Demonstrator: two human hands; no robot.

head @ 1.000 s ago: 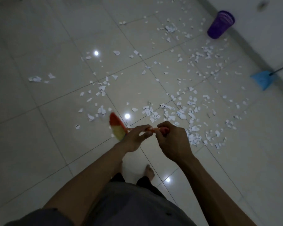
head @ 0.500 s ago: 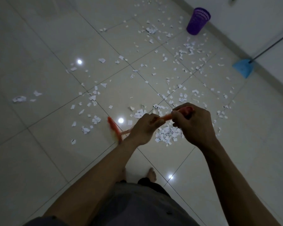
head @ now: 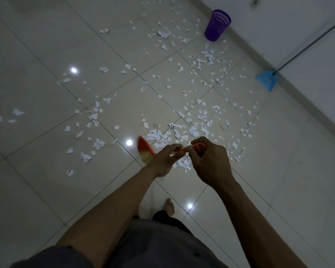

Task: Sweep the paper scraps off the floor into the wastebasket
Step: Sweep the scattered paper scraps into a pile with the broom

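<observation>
Both hands hold an orange broom handle in front of me. My left hand point(head: 165, 159) grips the shaft lower down. My right hand point(head: 211, 159) grips the handle's top end. The broom head point(head: 145, 151), orange and yellow, blurs just above the tiles left of my left hand. White paper scraps point(head: 191, 120) lie scattered over the tiled floor, thickest ahead of my hands and toward the purple mesh wastebasket point(head: 217, 25), which stands upright by the far wall.
A blue dustpan point(head: 266, 81) with a long dark handle leans at the wall base on the right. The white wall point(head: 307, 45) runs diagonally along the right side. A few stray scraps point(head: 17, 112) lie far left. My bare foot point(head: 169, 206) stands below my hands.
The broom head swung right and back left across the tiles near my hands. The view shifted, so the wastebasket and dustpan sit differently in the frame. Both hands kept their grip.
</observation>
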